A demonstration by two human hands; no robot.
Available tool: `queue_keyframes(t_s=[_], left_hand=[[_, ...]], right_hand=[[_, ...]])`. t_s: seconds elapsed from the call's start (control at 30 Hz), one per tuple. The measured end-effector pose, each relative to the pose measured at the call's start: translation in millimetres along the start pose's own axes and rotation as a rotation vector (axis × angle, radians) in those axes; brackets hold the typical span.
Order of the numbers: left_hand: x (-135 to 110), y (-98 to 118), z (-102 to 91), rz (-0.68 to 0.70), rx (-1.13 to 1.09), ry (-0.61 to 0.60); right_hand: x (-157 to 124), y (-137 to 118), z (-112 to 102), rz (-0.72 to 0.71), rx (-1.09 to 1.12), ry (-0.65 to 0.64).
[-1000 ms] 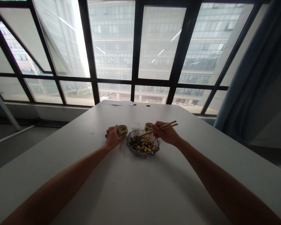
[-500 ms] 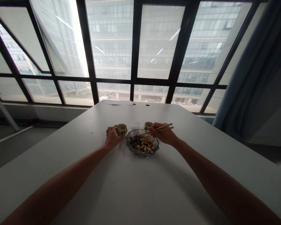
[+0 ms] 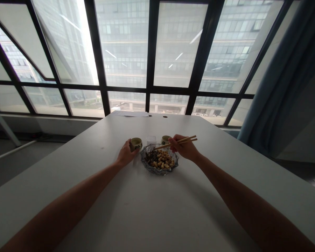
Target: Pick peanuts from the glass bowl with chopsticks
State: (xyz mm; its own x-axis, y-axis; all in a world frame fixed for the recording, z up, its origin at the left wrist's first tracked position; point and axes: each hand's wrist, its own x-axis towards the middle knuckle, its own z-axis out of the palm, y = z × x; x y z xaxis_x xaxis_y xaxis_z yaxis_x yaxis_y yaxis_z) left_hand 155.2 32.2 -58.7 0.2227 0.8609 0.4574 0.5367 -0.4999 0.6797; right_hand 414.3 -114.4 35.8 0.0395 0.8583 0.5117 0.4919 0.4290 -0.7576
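chopsticks (image 3: 187, 140): compared with half a second ago, their back ends sit slightly farther out to your right, while the tips stay over the far side of the glass bowl (image 3: 160, 172).
what that means: the shift is small, and the work appears centred on the bowl; you have no piece visibly lifted between the tips, though they are too small to be sure.
left hand (image 3: 126, 154): your fingers and thumb are curled around the near-left cup (image 3: 137, 147), partly closed to its width, with the fingers behind it mostly hidden; they look drawn in a little closer than a second ago.
right hand (image 3: 186, 148): your fingers are closed on the chopsticks in a writing-like grip, well above the tips; how far the tips are apart, you cannot tell here.
glass bowl: it stands on the white table (image 3: 157, 210) between your hands, peanuts (image 3: 164, 161) on the right and small dark pieces (image 3: 149, 156) on the left.
beyond the bowl: a clear container (image 3: 151, 139) stands behind it, and a second cup (image 3: 166, 138) is partly covered by your right hand.
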Motion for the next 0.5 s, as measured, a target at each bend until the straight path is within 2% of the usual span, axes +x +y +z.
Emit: queue_keyframes(t_s=[0.2,0.5], left_hand=[[-1.1,2.9,-1.3,-0.021,-0.01,-0.025],[-0.8,1.3,0.3,-0.018,-0.009,-0.023]], right_hand=[[0.0,1.1,2.8,0.036,0.018,0.062],[-1.2,7.9,6.6,-0.004,-0.015,0.019]])
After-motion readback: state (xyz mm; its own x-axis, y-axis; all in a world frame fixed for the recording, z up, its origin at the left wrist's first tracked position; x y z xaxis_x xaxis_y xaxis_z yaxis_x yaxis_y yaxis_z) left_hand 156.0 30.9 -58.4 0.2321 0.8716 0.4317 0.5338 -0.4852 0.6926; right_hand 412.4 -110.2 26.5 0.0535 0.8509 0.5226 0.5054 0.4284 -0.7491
